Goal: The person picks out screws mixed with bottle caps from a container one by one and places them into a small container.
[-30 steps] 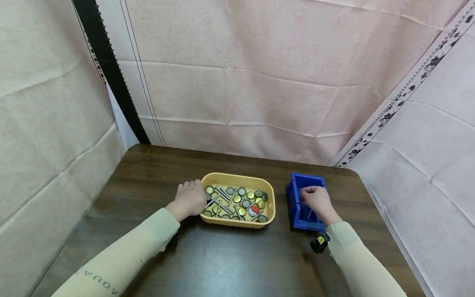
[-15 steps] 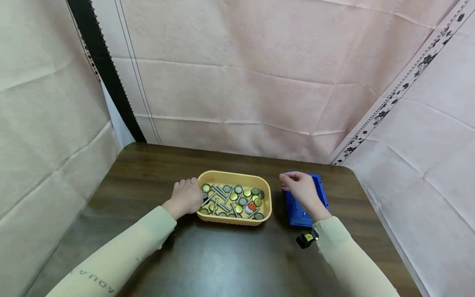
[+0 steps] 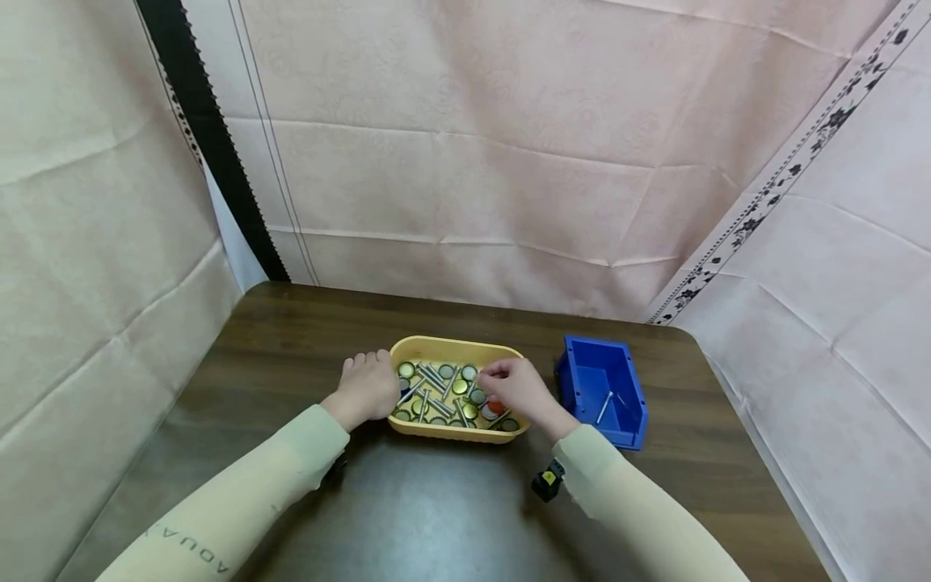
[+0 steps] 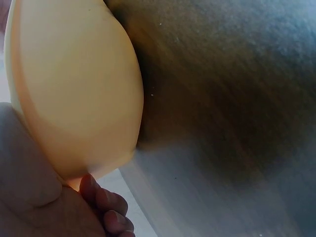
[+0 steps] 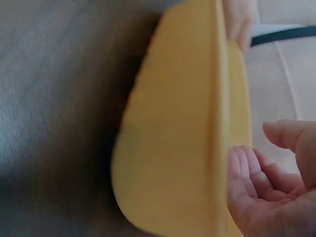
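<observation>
A yellow oblong basin (image 3: 457, 434) holds silver bolts (image 3: 432, 377) mixed with bottle caps (image 3: 460, 386), mostly gold and grey, one of them orange-red (image 3: 496, 406). At its left end, my left hand (image 3: 369, 388) grips the rim, fingers curled at the edge in the left wrist view. Over the basin's right end reaches my right hand (image 3: 518, 391). In the right wrist view, its thumb stands apart from the bent fingers (image 5: 252, 170), with nothing seen between them; the basin wall hides part of the fingertips. To the right, a blue bin (image 3: 638, 412) has a bolt (image 3: 604, 408) inside.
Everything stands on a dark wooden table (image 3: 436, 517). Pale cloth curtains (image 3: 465, 186) hang behind its far edge and along both sides. A small black camera (image 3: 547, 481) is strapped under the right wrist.
My right hand has moved left from inside the blue bin to the right end of the yellow basin, uncovering the bolt in the bin. The left hand has kept its grip.
</observation>
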{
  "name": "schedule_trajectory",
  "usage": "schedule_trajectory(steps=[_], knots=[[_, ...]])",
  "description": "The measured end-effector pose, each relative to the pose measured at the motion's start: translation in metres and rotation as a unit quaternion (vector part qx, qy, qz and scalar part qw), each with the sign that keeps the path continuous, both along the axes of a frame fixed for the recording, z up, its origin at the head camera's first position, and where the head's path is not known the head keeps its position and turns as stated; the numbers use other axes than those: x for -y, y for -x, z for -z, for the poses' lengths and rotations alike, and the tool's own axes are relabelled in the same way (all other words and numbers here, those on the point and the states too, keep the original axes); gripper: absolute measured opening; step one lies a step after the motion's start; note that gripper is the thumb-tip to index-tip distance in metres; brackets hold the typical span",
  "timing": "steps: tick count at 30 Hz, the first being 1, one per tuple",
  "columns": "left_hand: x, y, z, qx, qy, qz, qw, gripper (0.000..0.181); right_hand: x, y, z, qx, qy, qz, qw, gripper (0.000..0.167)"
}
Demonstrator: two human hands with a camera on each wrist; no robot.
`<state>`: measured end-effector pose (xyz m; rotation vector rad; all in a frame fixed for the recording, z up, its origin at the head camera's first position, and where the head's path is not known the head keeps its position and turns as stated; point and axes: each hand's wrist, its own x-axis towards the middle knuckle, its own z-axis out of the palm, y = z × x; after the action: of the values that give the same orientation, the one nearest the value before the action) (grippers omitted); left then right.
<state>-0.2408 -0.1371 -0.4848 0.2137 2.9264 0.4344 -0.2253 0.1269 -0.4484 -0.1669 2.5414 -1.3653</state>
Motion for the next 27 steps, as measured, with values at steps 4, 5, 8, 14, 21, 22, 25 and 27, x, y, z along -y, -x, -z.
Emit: schedule_trajectory(steps=[4,5,8,14,21,22,25,27], knots=[[0.000,0.001,0.000,0.000,0.002,0.002,1.0000,0.032,0.011,0.000,0.007,0.011,-0.017,-0.041,0.9990,0.024],[0.000,0.001,0.000,0.000,0.002,0.003,1.0000,0.032,0.013,0.000,0.009,0.010,-0.025,-0.049,0.9985,0.023],[-0.001,0.001,-0.001,-0.001,0.001,0.006,1.0000,0.032,0.016,0.000,0.013,0.012,-0.039,-0.066,0.9970,0.022],[-0.001,0.001,-0.001,0.003,-0.001,0.005,1.0000,0.033,0.020,0.001,0.021,0.019,-0.053,-0.091,0.9943,0.025],[0.000,0.001,0.000,0.002,-0.003,0.002,1.0000,0.031,0.023,0.004,0.032,0.005,-0.080,-0.106,0.9910,0.030],[0.000,0.001,0.000,0.000,-0.003,0.002,1.0000,0.032,0.023,0.005,0.033,0.002,-0.087,-0.105,0.9906,0.028],[0.000,0.001,0.001,-0.004,-0.004,0.002,1.0000,0.032,0.026,0.006,0.034,-0.004,-0.113,-0.105,0.9881,0.029],[0.000,0.001,0.001,-0.004,-0.005,0.002,1.0000,0.032,0.028,0.006,0.034,-0.007,-0.132,-0.104,0.9858,0.031]])
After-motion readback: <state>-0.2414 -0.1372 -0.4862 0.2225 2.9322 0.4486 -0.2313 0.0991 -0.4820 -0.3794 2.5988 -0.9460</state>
